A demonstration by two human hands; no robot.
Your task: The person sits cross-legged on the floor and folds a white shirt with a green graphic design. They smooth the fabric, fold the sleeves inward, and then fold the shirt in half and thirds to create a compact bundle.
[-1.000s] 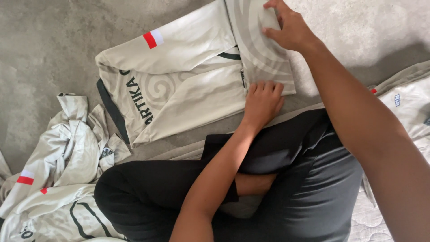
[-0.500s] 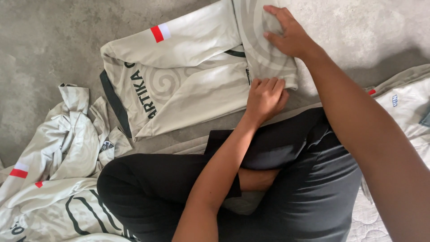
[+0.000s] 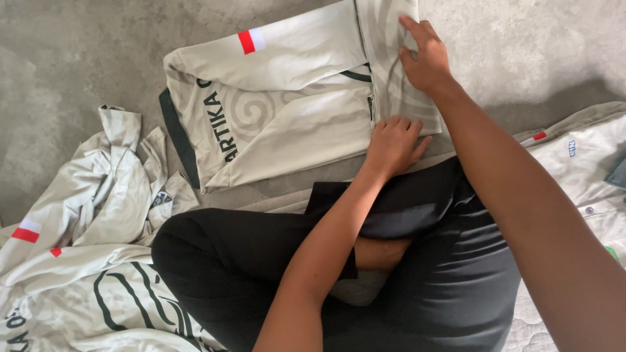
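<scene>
A cream long-sleeved jersey point(image 3: 287, 111) with swirl patterns, dark trim and a red-and-white sleeve patch lies partly folded on the grey concrete floor in front of me. My left hand point(image 3: 393, 145) presses down on its near right edge, fingers curled over the fabric. Farther out, my right hand point(image 3: 424, 60) rests on the folded-over patterned panel, its fingers pinching the cloth. My legs in black trousers point(image 3: 261, 261) are crossed below the jersey.
A crumpled pile of similar cream jerseys point(image 3: 78, 248) lies at my left. Another light garment point(image 3: 587, 169) with buttons lies at the right edge. A quilted white mat point(image 3: 541, 329) shows at the bottom right.
My right hand has slid a little toward me along the folded panel. My left hand stays pressed on the near edge. The view has shifted slightly.
</scene>
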